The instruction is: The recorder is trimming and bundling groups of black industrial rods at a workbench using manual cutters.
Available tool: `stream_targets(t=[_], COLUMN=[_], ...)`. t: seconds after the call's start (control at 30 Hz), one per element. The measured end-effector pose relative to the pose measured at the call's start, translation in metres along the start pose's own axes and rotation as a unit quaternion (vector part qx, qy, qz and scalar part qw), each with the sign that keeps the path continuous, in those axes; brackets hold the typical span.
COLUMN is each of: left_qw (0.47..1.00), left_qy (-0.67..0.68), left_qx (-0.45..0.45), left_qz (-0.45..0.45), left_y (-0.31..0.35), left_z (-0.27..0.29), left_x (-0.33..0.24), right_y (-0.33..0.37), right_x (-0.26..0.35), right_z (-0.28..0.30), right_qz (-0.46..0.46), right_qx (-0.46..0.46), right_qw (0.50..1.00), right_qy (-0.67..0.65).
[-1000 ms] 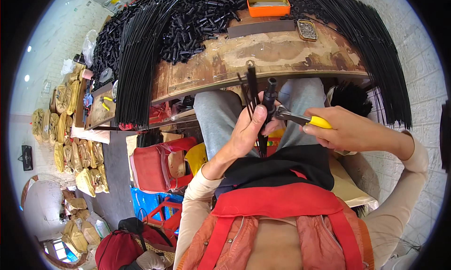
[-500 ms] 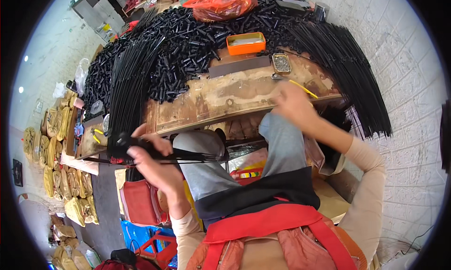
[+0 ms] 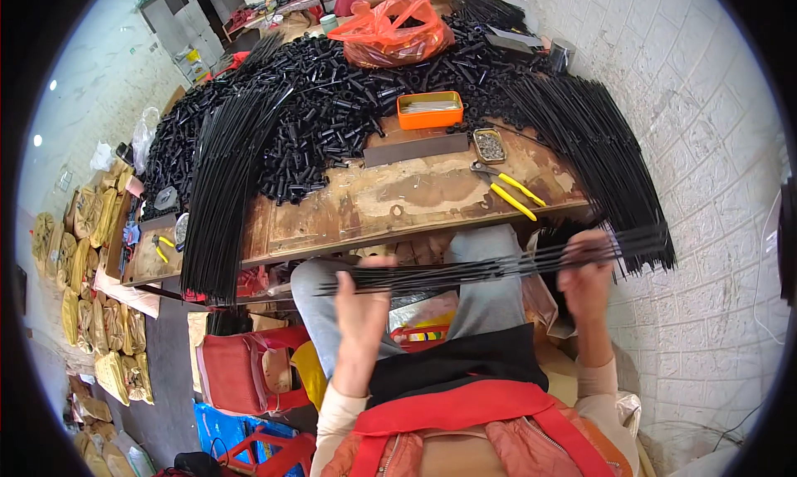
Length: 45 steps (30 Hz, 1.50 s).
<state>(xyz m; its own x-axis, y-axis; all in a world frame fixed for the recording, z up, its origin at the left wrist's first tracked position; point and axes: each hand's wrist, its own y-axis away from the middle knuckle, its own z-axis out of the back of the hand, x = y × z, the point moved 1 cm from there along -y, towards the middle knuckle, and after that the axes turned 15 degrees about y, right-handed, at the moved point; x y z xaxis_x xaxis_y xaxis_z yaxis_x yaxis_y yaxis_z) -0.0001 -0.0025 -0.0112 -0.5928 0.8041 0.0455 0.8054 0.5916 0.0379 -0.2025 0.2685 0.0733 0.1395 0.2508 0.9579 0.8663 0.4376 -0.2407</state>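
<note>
Across my lap, both hands grip a bundle of thin black rods [image 3: 465,271], held roughly level in front of the table edge. My left hand [image 3: 363,303] is closed round the bundle's left part, near its end. Further right, my right hand [image 3: 587,273] wraps the same bundle, whose far end is smeared by motion. A large sheaf of black rods [image 3: 220,195] hangs over the table's left front edge. Another sheaf [image 3: 602,161] droops over the right end. Cutting pliers with yellow handles [image 3: 510,190] lie on the wooden table [image 3: 324,220].
A wide heap of black tubular parts [image 3: 307,120] covers the back of the table. On it sit an orange bag [image 3: 398,37] and an orange box [image 3: 429,110]. A small tray of metal bits [image 3: 490,145] stands by a grey strip [image 3: 415,150]. A red chair [image 3: 241,373] is at my left.
The rod bundle has swung from the left sheaf to across my lap. My right hand has left the yellow-handled pliers' area and taken hold of the bundle's right part.
</note>
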Motion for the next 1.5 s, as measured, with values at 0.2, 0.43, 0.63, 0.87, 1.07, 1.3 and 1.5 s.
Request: stream_targets(t=[0.2, 0.43, 0.63, 0.87, 1.07, 1.3, 1.5], left_qw=[0.930, 0.843, 0.862, 0.739, 0.915, 0.904, 0.916], left_qy=[0.017, -0.537, -0.505, -0.654, -0.387, -0.417, -0.374], left_qx=[-0.242, 0.032, 0.047, 0.148, 0.085, 0.095, 0.085], left_qz=[0.276, 0.002, -0.008, -0.064, 0.079, -0.007, 0.115], left_y=[0.028, 0.003, 0.014, 0.023, 0.015, 0.024, 0.013], left_z=[0.100, -0.009, -0.044, -0.052, -0.037, -0.056, -0.056], left_x=[0.051, 0.072, 0.061, 0.060, 0.043, 0.052, 0.037], right_y=[-0.002, 0.024, -0.009, -0.008, -0.008, 0.004, 0.000], right_x=[0.030, -0.037, -0.038, -0.036, -0.043, -0.029, -0.030], right_z=[0.013, -0.097, -0.118, -0.115, -0.117, -0.120, -0.124], right_qz=[0.052, -0.082, -0.123, -0.161, -0.200, -0.104, -0.097], right_qx=[-0.012, 0.275, 0.309, 0.310, 0.386, 0.362, 0.386], right_qw=[0.998, 0.945, 0.942, 0.937, 0.900, 0.925, 0.917], right_qy=[-0.016, 0.158, 0.031, -0.011, 0.010, -0.045, -0.039])
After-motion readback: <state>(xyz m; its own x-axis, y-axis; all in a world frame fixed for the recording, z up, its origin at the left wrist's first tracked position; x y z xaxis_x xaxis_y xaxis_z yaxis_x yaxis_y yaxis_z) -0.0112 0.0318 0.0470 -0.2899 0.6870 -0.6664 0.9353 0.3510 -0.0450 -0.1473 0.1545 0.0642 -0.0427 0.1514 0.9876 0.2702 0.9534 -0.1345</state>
